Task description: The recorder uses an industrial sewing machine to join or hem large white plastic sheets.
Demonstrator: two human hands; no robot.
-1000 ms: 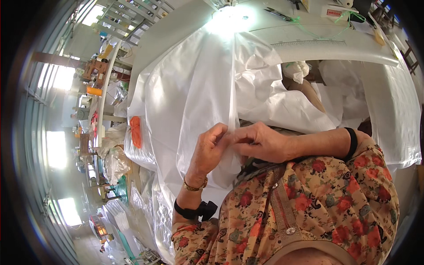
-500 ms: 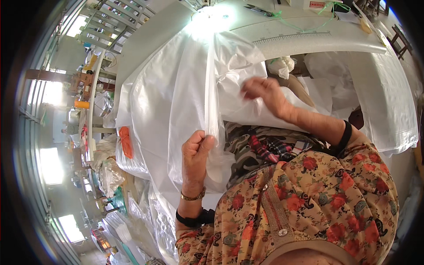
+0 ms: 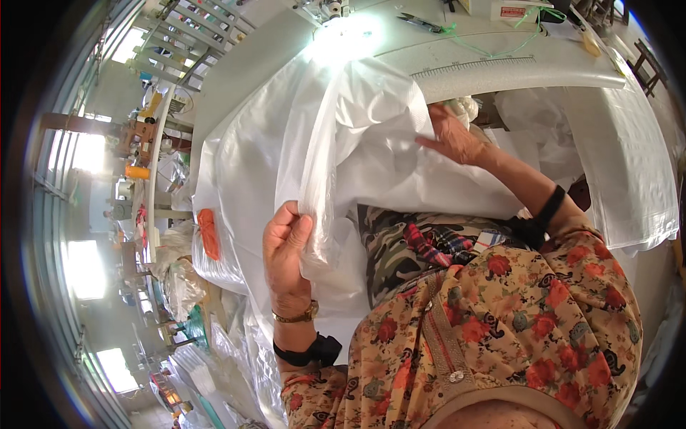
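Note:
A large sheet of thin, shiny white woven plastic [image 3: 243, 179] hangs over the table edge and my lap, running up to a bright lamp at the top. My left hand [image 3: 288, 236] pinches its folded edge between thumb and fingers, holding the fold in a slanting strip below the light. My right hand [image 3: 457, 137] is at the sheet's right side, thumb stretched away from the other fingers, with nothing visible in it. Its fingertips are slightly blurred beside the sheet's edge. Above the lamp glare [image 3: 343, 39], metal parts of what looks like a sewing machine [image 3: 332, 8] show.
The pale worktable [image 3: 486, 61] carries a printed ruler scale, small thread snips [image 3: 420, 23] on green cord and a white box [image 3: 513, 10]. More clear plastic sheeting [image 3: 629, 164] drapes at the right. An orange bundle [image 3: 208, 234] lies at the left.
My left hand has moved left and slightly down with the fold, which now slants. My right hand has swung right and up, away from the middle of the sheet.

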